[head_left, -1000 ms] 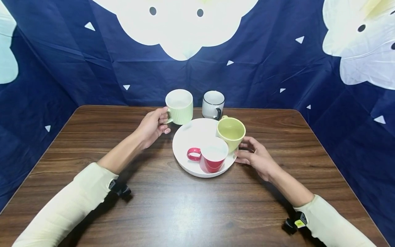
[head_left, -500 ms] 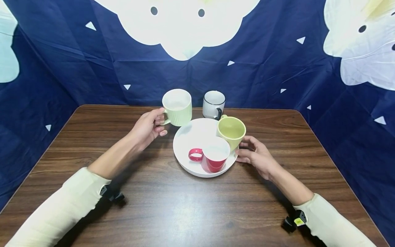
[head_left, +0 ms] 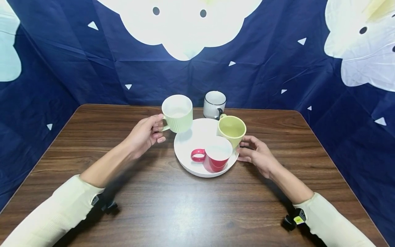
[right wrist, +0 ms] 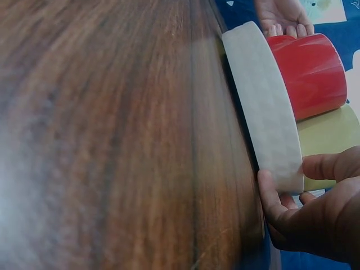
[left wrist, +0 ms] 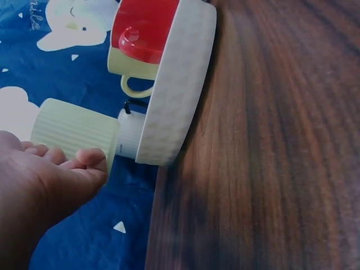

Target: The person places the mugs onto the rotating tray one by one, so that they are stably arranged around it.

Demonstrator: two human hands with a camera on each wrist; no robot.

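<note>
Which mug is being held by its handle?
The pale green ribbed mug, gripped by the left hand. The red mug and the yellow-green mug sit in the white dish; the black-rimmed mug stands behind it.

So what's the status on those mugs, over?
Left hand holds pale green mug aloft. Right hand grips white plate. Red mug, yellow-green mug occupy its right side.

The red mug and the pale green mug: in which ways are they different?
The red mug is smooth outside; the pale green mug is ribbed. The red mug sits in the white dish, while the pale green mug is in the left hand. Both look white inside.
</note>
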